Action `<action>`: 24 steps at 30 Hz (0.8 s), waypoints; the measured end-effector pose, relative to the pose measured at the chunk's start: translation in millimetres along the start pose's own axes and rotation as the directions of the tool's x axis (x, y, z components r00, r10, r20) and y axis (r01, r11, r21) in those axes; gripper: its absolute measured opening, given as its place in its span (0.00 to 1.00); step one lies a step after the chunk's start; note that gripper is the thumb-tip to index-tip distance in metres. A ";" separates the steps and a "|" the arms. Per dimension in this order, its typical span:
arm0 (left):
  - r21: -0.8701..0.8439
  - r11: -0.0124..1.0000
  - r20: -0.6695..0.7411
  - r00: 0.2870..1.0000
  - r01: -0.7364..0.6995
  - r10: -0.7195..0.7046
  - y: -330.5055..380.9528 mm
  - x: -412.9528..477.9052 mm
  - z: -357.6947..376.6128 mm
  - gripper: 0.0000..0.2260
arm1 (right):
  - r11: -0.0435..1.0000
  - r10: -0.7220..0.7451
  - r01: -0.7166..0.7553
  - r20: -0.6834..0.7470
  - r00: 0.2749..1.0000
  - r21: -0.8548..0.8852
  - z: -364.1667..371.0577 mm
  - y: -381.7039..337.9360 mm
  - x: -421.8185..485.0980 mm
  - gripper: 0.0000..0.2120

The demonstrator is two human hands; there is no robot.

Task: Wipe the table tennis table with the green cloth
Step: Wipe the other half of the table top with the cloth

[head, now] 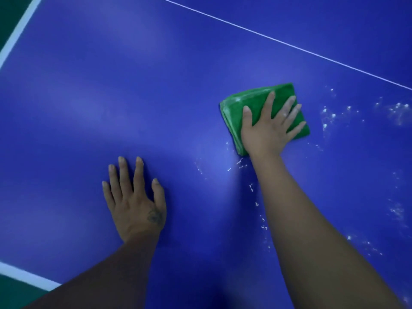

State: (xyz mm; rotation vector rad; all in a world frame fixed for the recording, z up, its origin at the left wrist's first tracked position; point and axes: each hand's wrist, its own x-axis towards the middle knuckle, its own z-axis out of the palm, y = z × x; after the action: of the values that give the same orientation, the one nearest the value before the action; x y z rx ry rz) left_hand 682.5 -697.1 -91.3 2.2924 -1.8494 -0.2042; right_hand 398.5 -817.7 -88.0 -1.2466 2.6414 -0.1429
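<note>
**Cloth under my right palm, mid-table**

My right hand (pixel 268 128) presses the folded green cloth (pixel 256 103) flat, fingers straight and spread — on the blue table (pixel 111 97). My left hand (pixel 133 197) rests flat, holding nothing. White specks (pixel 330 114) lie beside the cloth.

table top (pixel 156 85): smooth blue board, soft sheen, white painted lines
green cloth (pixel 252 105): folded, napped fabric, matt, dusted white
residue (pixel 327 117): white powdery specks
</note>
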 end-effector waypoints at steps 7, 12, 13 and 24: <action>-0.012 1.000 -0.048 0.999 0.002 -0.003 3.5 0.0 -1.6 0.29 | 0.905 -0.420 0.417 -0.022 0.907 -0.090 24.8 -41.1 -87.3 0.36; -0.035 0.999 -0.034 0.999 0.012 -0.013 8.2 1.0 -7.8 0.29 | 0.774 -0.633 0.632 -0.006 0.775 -0.038 23.2 29.7 -137.1 0.33; -0.030 0.999 -0.020 1.000 0.020 -0.021 7.8 1.0 -8.4 0.29 | 0.767 -0.641 0.641 0.004 0.767 -0.039 20.7 50.3 -139.7 0.33; -0.026 0.999 -0.024 0.999 0.029 -0.029 2.9 0.6 -2.0 0.29 | 0.823 -0.556 0.557 0.043 0.830 -0.107 14.2 41.2 -147.6 0.38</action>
State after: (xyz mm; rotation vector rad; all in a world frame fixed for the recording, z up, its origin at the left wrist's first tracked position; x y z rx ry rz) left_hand 680.4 -698.1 -88.7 2.2953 -1.7920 -0.2024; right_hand 462.0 -677.5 -86.4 -2.0253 2.2152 -0.0725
